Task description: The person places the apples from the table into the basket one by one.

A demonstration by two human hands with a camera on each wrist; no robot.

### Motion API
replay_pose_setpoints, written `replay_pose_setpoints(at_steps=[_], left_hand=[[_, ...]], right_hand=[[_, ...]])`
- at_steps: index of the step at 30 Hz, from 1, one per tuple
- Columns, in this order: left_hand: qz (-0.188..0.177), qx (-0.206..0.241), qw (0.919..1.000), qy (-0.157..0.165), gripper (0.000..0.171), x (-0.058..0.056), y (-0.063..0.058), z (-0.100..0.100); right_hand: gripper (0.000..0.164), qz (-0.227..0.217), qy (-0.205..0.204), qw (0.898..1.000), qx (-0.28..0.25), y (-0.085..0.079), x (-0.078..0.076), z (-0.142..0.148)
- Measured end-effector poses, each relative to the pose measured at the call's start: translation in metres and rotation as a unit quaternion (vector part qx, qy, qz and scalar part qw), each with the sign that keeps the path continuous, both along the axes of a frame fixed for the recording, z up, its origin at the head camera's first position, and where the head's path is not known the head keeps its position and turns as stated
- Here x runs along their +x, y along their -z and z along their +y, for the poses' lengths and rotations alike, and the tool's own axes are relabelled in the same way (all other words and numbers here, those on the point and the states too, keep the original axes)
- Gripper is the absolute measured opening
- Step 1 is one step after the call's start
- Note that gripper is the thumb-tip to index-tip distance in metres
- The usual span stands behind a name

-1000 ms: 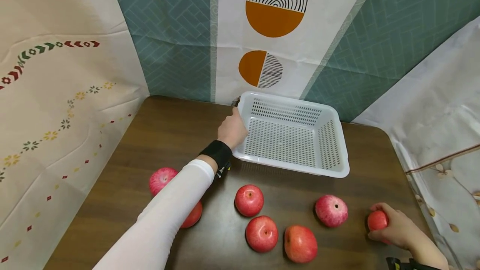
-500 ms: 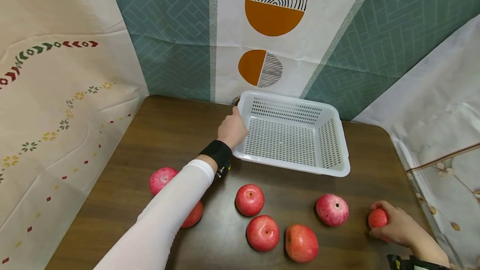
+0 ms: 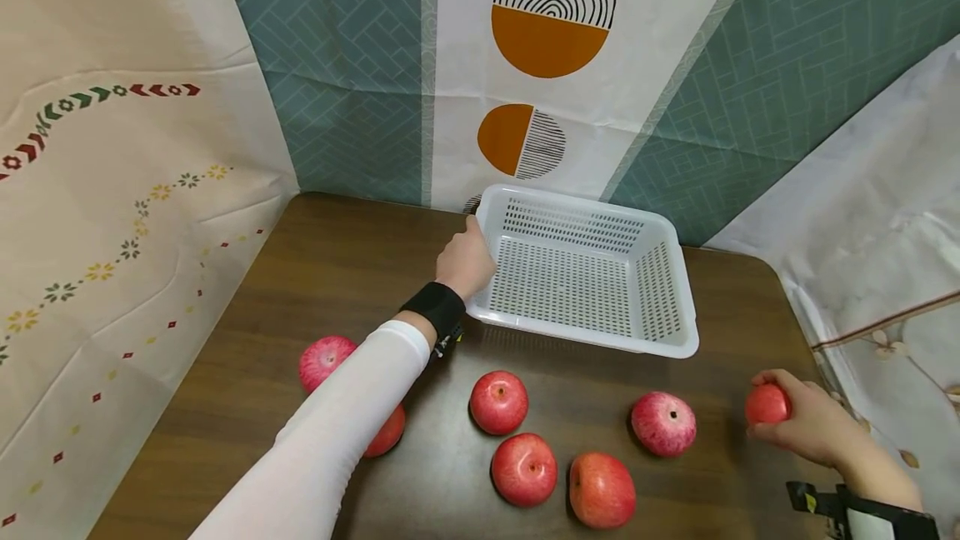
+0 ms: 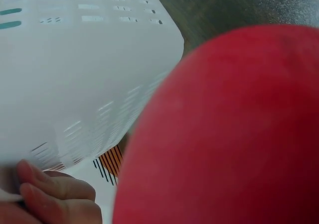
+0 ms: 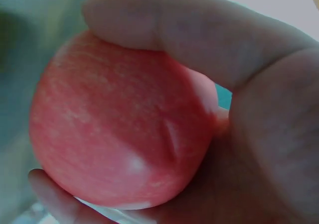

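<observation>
At far L, see cream cloth (image 3: 150,132) w/ small printed motifs, then brown table (image 3: 352,248). On table's L side, see pinkish apple (image 3: 326,361), just beside white sleeve (image 3: 330,432) of L arm, and half-hidden apple (image 3: 387,430) on sleeve's other side. Further up arm, black strap (image 3: 433,307) at wrist. Then L hand (image 3: 465,261): holding white basket (image 3: 585,338) by its L rim, w/ fingers (image 4: 62,186) curled round it in L wrist view. Also in that view, big red curved surface (image 4: 229,134) very close to cam; can't tell which fruit.

Standing upright at back of table, perforated basket, in front of teal-and-white cloth (image 3: 352,107) w/ orange half-discs. Below basket, ctr: upper apple (image 3: 498,402), lower apple (image 3: 524,469) just beside it, then orange-red apple (image 3: 602,490) a bit R. Further R, speckled apple (image 3: 663,423). Nr table's R edge, R hand (image 3: 813,423): gripping held apple (image 3: 767,404), spread only to its width, w/ digits above & below in R wrist view. Behind hand, 2nd strap (image 3: 903,521). At far R, whitish cloth (image 3: 892,182).
</observation>
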State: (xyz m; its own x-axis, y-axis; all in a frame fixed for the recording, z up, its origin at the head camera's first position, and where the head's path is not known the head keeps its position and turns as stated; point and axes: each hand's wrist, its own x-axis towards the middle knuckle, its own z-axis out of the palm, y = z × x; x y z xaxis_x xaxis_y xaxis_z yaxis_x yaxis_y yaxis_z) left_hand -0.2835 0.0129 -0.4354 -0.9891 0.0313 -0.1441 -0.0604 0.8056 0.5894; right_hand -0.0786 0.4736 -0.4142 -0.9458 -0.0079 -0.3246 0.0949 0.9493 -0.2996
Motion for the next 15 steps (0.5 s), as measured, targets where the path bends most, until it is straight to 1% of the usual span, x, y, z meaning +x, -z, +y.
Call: replay_pose_setpoints(at_steps=[3, 6, 10, 15], left_hand=[[0.003, -0.002, 1.0, -0.001, 0.078, 0.001, -0.001, -0.001], [0.005, -0.004, 1.0, 0.001, 0.078, 0.002, -0.002, -0.001], [0.002, -0.01, 0.9999, 0.003, 0.078, 0.002, -0.003, 0.0], [0.0, -0.021, 0.9998, 0.0, 0.078, 0.002, -0.002, -0.001]], right_hand=[[0.07, 0.046, -0.015, 0.999, 0.008, -0.018, -0.013, -0.006], [0.072, 0.07, -0.023, 0.997, 0.006, -0.038, -0.027, -0.017], [0.073, 0.09, -0.034, 0.995, -0.004, -0.062, -0.045, -0.038], [0.075, 0.105, -0.053, 0.993, -0.02, -0.085, -0.073, -0.069]])
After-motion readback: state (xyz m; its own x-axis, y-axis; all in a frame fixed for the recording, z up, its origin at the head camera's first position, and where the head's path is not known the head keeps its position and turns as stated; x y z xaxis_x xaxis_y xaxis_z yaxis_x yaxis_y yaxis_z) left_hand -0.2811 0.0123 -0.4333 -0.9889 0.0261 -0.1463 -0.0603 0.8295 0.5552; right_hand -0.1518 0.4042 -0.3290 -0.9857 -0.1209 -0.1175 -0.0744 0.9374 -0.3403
